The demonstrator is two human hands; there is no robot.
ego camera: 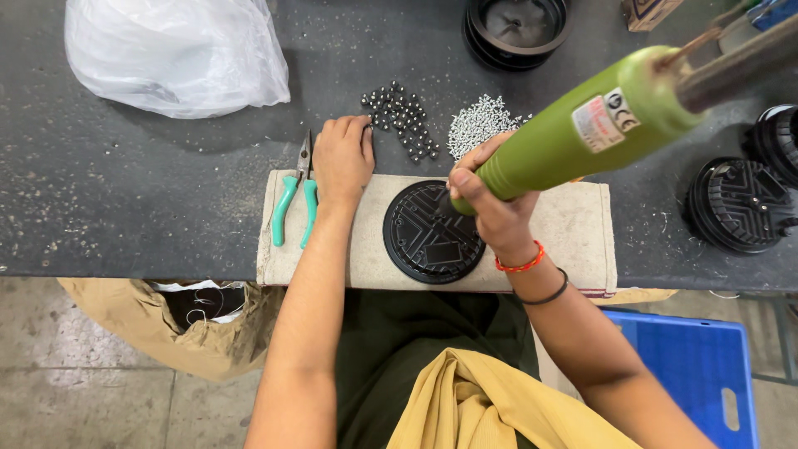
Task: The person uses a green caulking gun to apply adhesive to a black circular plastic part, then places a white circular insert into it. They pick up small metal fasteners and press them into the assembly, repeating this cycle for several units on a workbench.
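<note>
Right hand (490, 208) gripping green power screwdriver (582, 133) (tip down) over black round cover (428, 233) on beige pad (573, 229), left hand (342, 158) fingers curled at small dark washers (401, 120) on bench (125, 183), teal-handled pliers (295, 199) just beside.

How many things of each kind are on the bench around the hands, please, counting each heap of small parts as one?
Green power screwdriver, in the right hand: 1
Green-handled pliers, beside the left hand: 1
Round black parts: 4
Heaps of small metal parts: 2
White plastic bag: 1
Beige mat: 1
Total: 10
</note>
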